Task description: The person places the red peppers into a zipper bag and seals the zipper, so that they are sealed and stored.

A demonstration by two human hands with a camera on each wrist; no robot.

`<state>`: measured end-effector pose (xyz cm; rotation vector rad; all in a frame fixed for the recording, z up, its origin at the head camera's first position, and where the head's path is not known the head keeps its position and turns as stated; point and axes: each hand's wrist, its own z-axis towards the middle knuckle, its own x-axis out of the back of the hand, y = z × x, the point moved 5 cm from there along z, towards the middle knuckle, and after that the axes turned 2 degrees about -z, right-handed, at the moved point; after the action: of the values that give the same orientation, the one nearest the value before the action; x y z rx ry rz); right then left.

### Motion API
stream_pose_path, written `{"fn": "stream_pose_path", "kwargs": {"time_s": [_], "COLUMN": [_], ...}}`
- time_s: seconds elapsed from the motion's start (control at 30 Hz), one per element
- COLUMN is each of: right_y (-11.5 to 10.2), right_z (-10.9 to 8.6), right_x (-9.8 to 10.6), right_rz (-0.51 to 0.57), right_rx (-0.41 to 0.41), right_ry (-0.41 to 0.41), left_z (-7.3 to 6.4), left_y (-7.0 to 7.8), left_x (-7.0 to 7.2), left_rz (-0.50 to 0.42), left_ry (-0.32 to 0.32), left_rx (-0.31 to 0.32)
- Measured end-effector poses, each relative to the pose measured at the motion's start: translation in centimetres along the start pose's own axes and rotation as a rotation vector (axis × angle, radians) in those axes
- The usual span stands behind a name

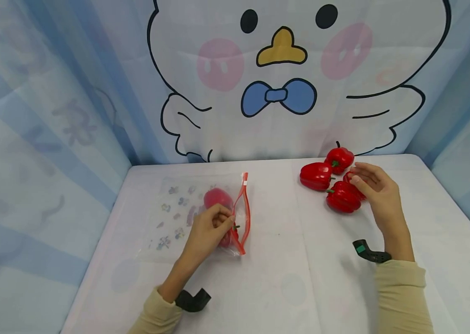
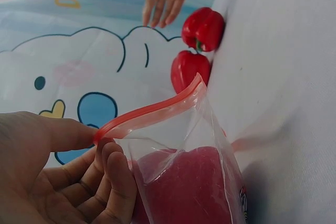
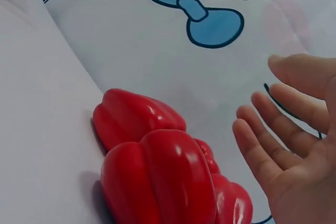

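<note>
My left hand (image 1: 207,229) pinches the red zip edge of a clear zip bag (image 1: 168,222), thumb against fingers at the rim. Small printed pictures dot the bag, and its mouth gapes to the right. Inside lie red bell peppers (image 1: 217,198), partly covered by the hand and seen through the plastic. Over a group of several red bell peppers (image 1: 315,176) at the back right, my right hand (image 1: 378,192) hovers with fingers relaxed and thumb apart. In the right wrist view this hand (image 3: 294,135) has nothing between its fingers, beside the shiny peppers (image 3: 163,177).
A white cloth covers the table (image 1: 276,278). Behind its back edge hangs a curtain (image 1: 276,134) with a cartoon face and blue bow tie. More blue and white curtain (image 1: 39,185) runs along the left side, and another along the right.
</note>
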<state>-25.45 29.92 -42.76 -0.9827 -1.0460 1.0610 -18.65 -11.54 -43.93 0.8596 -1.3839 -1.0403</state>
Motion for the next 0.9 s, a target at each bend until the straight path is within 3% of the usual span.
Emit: {"fn": "stream_pose_path", "kwargs": {"time_s": [0.07,0.23,0.43,0.57,0.9], "right_y": [0.4,1.4,2.7,3.6,5.6], "right_z": [0.0,0.0,-0.2,-0.4,-0.1], "right_x": [0.8,2.2,3.6,4.2,4.1], "right_rz": [0.099,0.225,0.218,0.223,0.174], "right_rx": [-0.017,-0.098,-0.188,-0.250,-0.412], "right_ry": [0.083,0.300,0.469,0.495,0.410], "left_z": [0.0,-0.1,-0.1,-0.1,0.0], "left_y": [0.0,0.0,-0.1,-0.1,0.0], "left_x": [0.0,0.0,0.0,0.0,-0.1], "left_rz": [0.001,0.003,0.005,0.007,0.008], "left_ry": [0.000,0.001,0.002,-0.001,-0.004], "left_rx": [0.000,-0.004,0.000,0.003,0.005]}}
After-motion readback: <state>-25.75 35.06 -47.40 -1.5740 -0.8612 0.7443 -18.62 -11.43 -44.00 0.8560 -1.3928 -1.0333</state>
